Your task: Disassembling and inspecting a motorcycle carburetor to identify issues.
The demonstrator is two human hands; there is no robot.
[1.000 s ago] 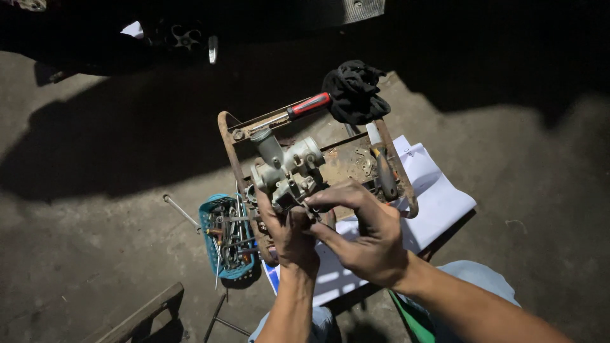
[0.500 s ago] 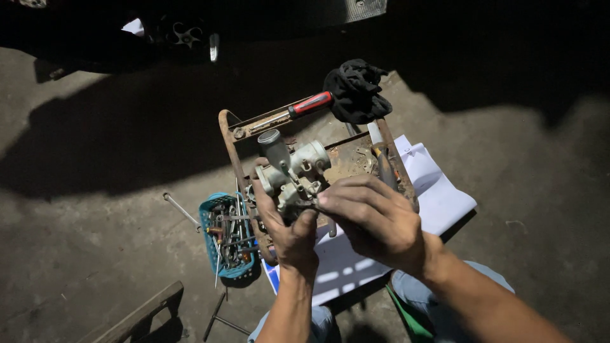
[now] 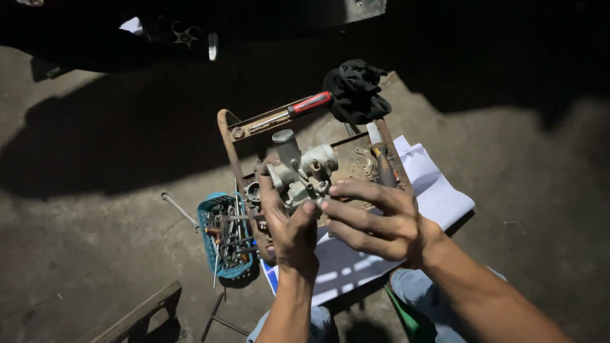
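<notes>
Concrete floor (image 3: 95,209), half in hard shadow. On it there's a rusty metal tray (image 3: 223,127) with white paper (image 3: 438,190) sticking out from under its right side. A black rag (image 3: 356,89) sits at the tray's far corner, with a red-handled screwdriver (image 3: 298,109) lying along the far rim right beside it. Left of the tray is a small blue basket (image 3: 206,219) stuffed with tools.

Above the tray, the left hand (image 3: 289,232) is wrapped around the bottom of a grey carb (image 3: 298,171) and holds it upright. The right hand (image 3: 381,222) is just beside it, fingers loosely spread, fingertips at the carb's lower right side. Can't tell if it's pinching anything.
</notes>
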